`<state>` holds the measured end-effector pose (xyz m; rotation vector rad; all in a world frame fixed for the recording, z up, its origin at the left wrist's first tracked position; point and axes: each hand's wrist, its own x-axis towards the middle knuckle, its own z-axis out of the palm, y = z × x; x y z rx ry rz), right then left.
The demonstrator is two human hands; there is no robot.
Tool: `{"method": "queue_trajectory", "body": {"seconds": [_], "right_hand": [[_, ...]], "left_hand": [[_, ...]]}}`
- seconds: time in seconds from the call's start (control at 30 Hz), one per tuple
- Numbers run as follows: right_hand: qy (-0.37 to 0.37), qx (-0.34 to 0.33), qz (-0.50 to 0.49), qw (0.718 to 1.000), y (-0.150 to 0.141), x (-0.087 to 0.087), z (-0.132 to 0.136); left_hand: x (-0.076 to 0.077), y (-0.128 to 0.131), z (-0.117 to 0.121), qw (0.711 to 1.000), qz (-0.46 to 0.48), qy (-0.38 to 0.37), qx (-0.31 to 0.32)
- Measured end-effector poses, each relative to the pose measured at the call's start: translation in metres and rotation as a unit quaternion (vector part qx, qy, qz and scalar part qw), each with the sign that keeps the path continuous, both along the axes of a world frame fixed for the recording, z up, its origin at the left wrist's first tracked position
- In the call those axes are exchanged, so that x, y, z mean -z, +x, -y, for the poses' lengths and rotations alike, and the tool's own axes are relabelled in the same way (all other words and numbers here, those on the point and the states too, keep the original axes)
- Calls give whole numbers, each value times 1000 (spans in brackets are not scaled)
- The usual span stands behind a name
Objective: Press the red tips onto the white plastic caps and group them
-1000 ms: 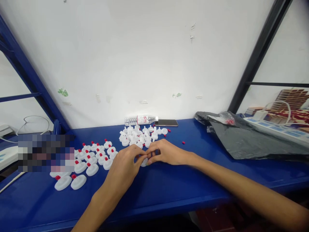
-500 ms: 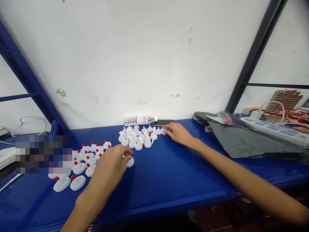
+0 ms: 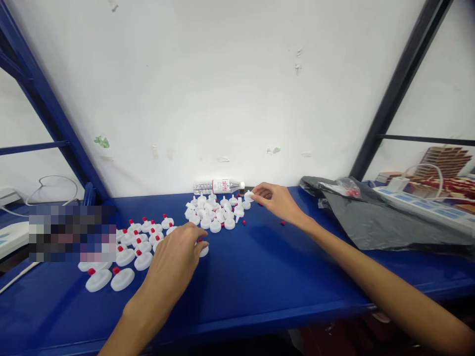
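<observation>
Being pinched by right hand point(image 3: 277, 200): white cap point(image 3: 248, 197) | left hand point(image 3: 178, 250): red-tipped cap point(image 3: 204, 251), grip unclear | red piece point(image 3: 244, 222) shifted nearer surface point(image 3: 267, 272) front edge

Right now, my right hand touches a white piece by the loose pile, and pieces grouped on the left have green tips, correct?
No: in the head view, the pieces grouped on the left have red tips, not green. Your right hand does touch a white piece.

The bottle point(image 3: 208, 188) bears a white label point(image 3: 219, 186) whose red characters point(image 3: 224, 186) are too small to read.
</observation>
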<state>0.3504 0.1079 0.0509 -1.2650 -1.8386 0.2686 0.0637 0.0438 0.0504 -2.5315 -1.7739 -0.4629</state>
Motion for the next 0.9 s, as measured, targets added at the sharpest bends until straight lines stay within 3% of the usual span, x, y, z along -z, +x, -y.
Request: {"method": "queue_trajectory", "body": {"seconds": [0.17,0.27,0.37,0.5,0.6,0.7,0.77,0.9], "right_hand": [[-4,-115,2,993,-22,-6,21],[-29,-190,-1,981,-36,-9,38],[-51,-259,-8,965,-49,-10,52],[-90,-295,8,951,-45,-18,52],[-125,-240,69,960,-15,-29,35],[-141,-71,177,971,30,-34,15],[-222,-16,248,943,56,-35,6],[-389,-11,255,885,77,-29,3]], "left_hand": [[-4,13,10,995,76,61,-15],[-5,21,13,985,170,-13,20],[-6,25,13,955,263,-113,76],[-7,25,11,917,339,-176,113],[-3,24,8,922,343,-153,91],[3,26,8,936,306,-142,96],[6,28,10,942,280,-150,109],[6,31,12,948,250,-160,115]]}}
